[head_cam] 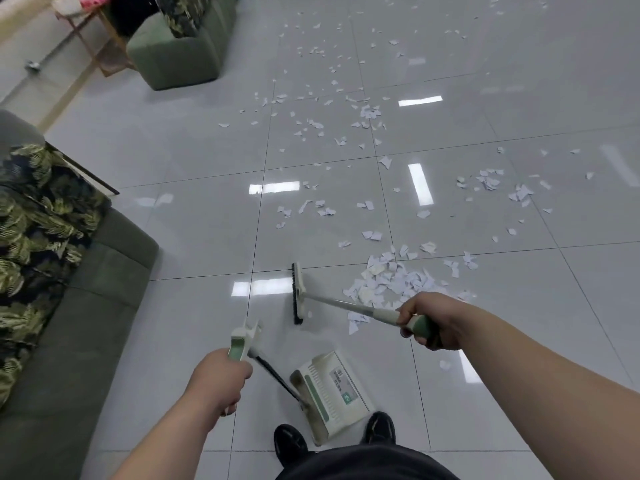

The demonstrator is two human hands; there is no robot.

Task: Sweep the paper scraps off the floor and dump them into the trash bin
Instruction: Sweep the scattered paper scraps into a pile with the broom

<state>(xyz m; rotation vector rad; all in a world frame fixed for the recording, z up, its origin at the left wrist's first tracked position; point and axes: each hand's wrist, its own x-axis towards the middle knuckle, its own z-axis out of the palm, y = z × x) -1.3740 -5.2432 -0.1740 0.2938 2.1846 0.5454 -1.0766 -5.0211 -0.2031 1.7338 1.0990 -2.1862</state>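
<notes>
White paper scraps [391, 282] lie in a loose pile on the grey tile floor, with many more scattered further out across the tiles. My right hand [433, 320] grips the green-and-cream handle of a broom [298, 292], whose dark-bristled head stands on the floor just left of the pile. My left hand [221, 379] grips the handle of a cream-and-green dustpan [329, 389], which rests on the floor between my two black shoes. No trash bin is in view.
A green sofa [86, 306] with a leaf-print cushion runs along the left. A green armchair [180, 46] and a wooden-legged table [90, 36] stand at the far left. Glossy tiles reflect ceiling lights.
</notes>
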